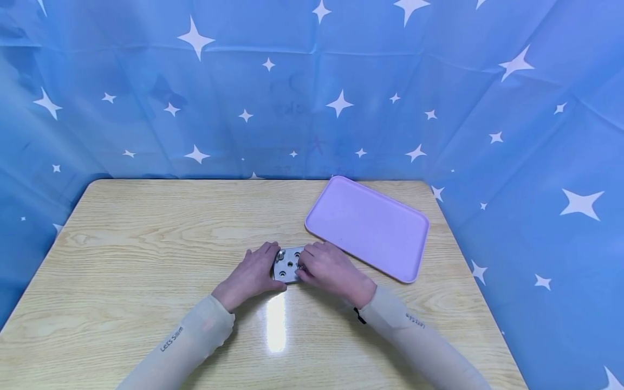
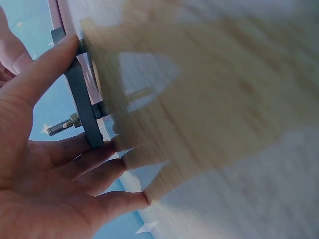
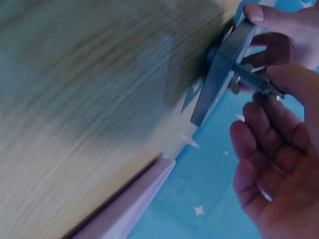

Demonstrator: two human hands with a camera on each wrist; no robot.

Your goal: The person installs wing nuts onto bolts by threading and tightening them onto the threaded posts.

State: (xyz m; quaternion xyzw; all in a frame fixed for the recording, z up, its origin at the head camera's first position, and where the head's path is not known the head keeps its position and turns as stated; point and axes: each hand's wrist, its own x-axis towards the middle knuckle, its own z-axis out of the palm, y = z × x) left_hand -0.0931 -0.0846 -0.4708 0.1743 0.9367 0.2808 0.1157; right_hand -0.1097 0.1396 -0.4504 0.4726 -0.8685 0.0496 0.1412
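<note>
Both forearms wear long, pale greyish-white sleeves, the left sleeve [image 1: 187,355] and the right sleeve [image 1: 429,346] alike in shade; a black strap [image 1: 359,316] shows in part at the right wrist, jutting out beside the right cuff [image 1: 379,303]; right of the strap, small dark lettering [image 1: 415,320] runs along the fabric, too small to read for certain; well left of the strap, larger dark print [image 1: 172,339] appears to read "Let's Slim"; the left cuff [image 1: 221,319], also left of the strap, is loose and wrinkled, with a faint pinkish patch [image 1: 208,324] beside it; the left hand [image 1: 251,273] and right hand [image 1: 333,271] are bare.
</note>
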